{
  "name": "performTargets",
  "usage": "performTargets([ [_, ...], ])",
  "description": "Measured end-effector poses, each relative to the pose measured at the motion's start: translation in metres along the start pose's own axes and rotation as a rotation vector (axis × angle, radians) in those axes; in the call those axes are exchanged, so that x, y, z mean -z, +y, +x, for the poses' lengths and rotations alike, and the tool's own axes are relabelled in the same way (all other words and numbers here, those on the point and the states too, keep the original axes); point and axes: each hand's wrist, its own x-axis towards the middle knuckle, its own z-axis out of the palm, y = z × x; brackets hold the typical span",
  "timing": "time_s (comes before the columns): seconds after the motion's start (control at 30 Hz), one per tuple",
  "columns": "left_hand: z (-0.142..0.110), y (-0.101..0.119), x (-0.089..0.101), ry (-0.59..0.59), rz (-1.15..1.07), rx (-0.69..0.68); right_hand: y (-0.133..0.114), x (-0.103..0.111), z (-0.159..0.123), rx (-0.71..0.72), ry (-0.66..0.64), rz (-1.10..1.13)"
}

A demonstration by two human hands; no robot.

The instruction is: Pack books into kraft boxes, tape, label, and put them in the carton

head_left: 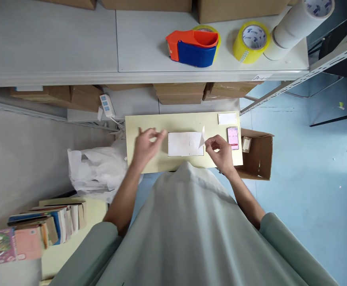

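A white open booklet (183, 144) lies flat on the pale yellow table. Near its right edge one small leaf, a page (202, 138), stands raised and tilted. My right hand (220, 151) pinches the lower edge of this page between thumb and forefinger. Left of the booklet, apart from it, my left hand (147, 146) hovers over the table with loosely bent fingers, slightly blurred. Nothing shows in it. Just right of my right hand lies a phone (233, 138) with a pink lit screen showing a timer.
A white card (227, 118) lies at the table's (149, 121) back right. An open cardboard box (257, 159) stands to the right, a white plastic bag (97, 169) to the left. Ahead, a shelf (143, 47) bears a tape dispenser (194, 47) and tape rolls (251, 41). Books (54, 224) stand lower left.
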Motion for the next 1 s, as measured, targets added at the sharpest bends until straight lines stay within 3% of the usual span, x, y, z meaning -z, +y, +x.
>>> performTargets([
  [0.1,-0.03,0.028,-0.05,-0.133,-0.221,-0.071,0.002,-0.002,-0.002,0.085,-0.043,-0.059],
  [0.2,-0.045,0.041,-0.069,-0.167,-0.336,0.012,0.006,-0.006,-0.006,0.135,-0.094,-0.13],
  [0.5,-0.06,0.029,-0.082,-0.213,-0.53,0.256,0.017,-0.016,-0.024,0.127,-0.207,-0.117],
  [0.83,-0.081,0.01,-0.091,-0.229,-0.596,0.311,0.039,-0.038,-0.04,0.038,-0.366,-0.107],
  [1.0,-0.08,-0.005,-0.09,-0.143,-0.653,0.357,0.052,-0.027,-0.042,-0.012,-0.339,-0.086],
])
